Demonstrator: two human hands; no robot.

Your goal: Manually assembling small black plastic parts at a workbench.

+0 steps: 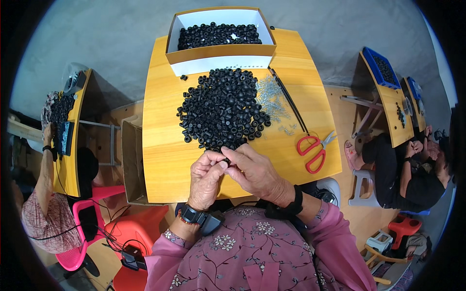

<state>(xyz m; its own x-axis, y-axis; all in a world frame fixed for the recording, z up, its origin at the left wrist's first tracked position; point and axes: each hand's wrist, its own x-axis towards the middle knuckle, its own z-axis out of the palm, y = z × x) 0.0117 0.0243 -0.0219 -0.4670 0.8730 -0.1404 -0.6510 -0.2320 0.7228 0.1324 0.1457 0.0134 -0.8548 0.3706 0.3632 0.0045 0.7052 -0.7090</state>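
Both hands are positioned at the near edge of the pile, the landmark for all places below. The left hand (208,177) pinches a small black part (226,162) between thumb and fingers; the right hand (255,175) closes its thumb and fingertips on the same part from the other side. The fingers partly cover the part, so its orientation cannot be told. The pile (218,109) consists of small black, rounded parts, some showing a central hole, heaped on a yellow wooden table (165,160). To the right of the pile and toward the wearer lies a pair of scissors (311,153) with red handles, blades apart. Small silvery pieces (273,99) are scattered against the pile's right side. Beyond these pieces, two thin black rods (291,104) lie side by side, slanting. At the pile's far left edge rests a loose black part (183,77). Directly behind the pile stands an open box (194,67), white inside with a brown rim, containing more black parts (218,37).
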